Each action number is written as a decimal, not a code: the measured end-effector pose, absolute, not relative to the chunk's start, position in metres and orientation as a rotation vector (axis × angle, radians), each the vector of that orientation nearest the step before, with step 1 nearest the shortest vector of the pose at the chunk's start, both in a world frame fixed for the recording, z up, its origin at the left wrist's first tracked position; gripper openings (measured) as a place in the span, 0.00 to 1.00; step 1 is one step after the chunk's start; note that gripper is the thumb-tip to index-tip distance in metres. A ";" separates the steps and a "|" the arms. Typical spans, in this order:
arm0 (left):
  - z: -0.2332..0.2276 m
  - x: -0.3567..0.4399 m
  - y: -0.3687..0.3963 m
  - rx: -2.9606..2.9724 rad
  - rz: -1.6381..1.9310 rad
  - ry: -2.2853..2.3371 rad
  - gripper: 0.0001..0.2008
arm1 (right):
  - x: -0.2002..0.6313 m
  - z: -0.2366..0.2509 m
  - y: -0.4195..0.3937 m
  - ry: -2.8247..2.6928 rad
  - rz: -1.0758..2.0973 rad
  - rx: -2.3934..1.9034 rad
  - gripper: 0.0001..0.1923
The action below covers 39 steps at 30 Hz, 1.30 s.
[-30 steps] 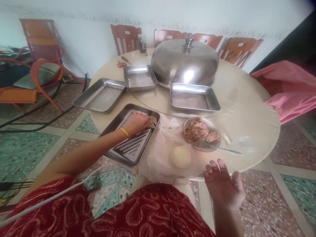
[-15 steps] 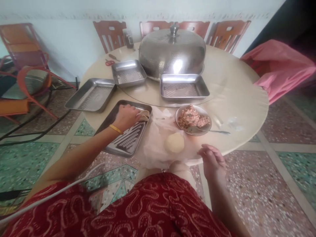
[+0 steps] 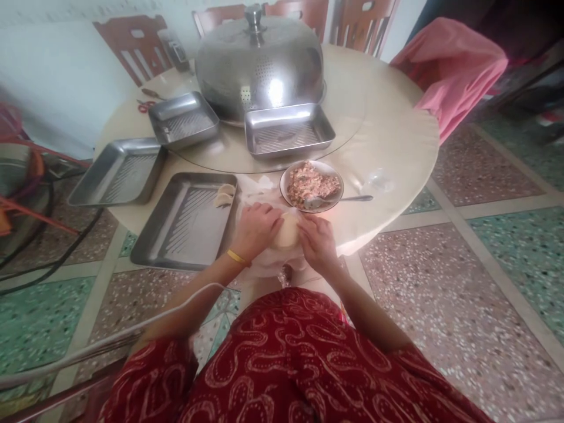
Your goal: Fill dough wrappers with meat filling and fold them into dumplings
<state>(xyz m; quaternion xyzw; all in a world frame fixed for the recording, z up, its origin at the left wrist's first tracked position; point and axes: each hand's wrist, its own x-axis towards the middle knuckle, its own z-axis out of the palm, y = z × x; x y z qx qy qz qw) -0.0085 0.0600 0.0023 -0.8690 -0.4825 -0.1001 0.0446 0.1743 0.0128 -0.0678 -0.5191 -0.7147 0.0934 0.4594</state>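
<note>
A pale round dumpling wrapper [image 3: 288, 231], perhaps the top of a stack, lies over the thin white plastic sheet [image 3: 247, 214] at the table's front edge. At its left side my left hand [image 3: 259, 230], with a yellow band on the wrist, has its fingers closed on the rim. My right hand [image 3: 316, 238] pinches the opposite rim. Just beyond them stands a bowl [image 3: 282, 191] of minced filling [image 3: 308, 182] with a metal spoon [image 3: 356, 198] resting in it. Folded dumplings [image 3: 224, 197] lie in the right part of the dark metal tray [image 3: 143, 249], left of my hands.
Metal trays [image 3: 117, 170], [image 3: 288, 150] and a smaller pan [image 3: 185, 138] stand farther back. Behind them rises a large domed steel lid [image 3: 259, 64]. Red-handled scissors [image 3: 145, 107] lie back left. A clear plastic piece [image 3: 379, 181] is at right. A white cable [image 3: 185, 302] crosses my left arm.
My left hand has left the tray, where the dumplings now show, and come to the wrapper. My right hand has moved in from the right to its other side. The view has shifted.
</note>
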 end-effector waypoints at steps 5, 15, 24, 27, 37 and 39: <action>0.005 -0.004 0.061 -2.589 -0.305 -1.381 0.14 | 0.174 -0.071 0.018 -1.750 0.242 -1.297 0.15; 0.004 -0.004 0.063 -2.597 -0.373 -1.478 0.10 | 0.171 -0.072 0.018 -1.739 0.213 -1.285 0.14; 0.012 -0.019 0.033 -2.931 -0.204 -1.156 0.09 | 0.178 -0.074 0.012 -1.762 0.269 -1.292 0.15; 0.009 -0.018 0.033 -2.912 -0.203 -1.164 0.07 | 0.178 -0.074 0.011 -1.748 0.309 -1.313 0.16; 0.014 -0.016 0.041 -2.938 -0.320 -1.277 0.08 | 0.181 -0.070 0.006 -1.721 0.281 -1.247 0.14; 0.016 -0.018 0.048 -2.928 -0.368 -1.346 0.07 | 0.179 -0.067 0.009 -1.735 0.311 -1.223 0.14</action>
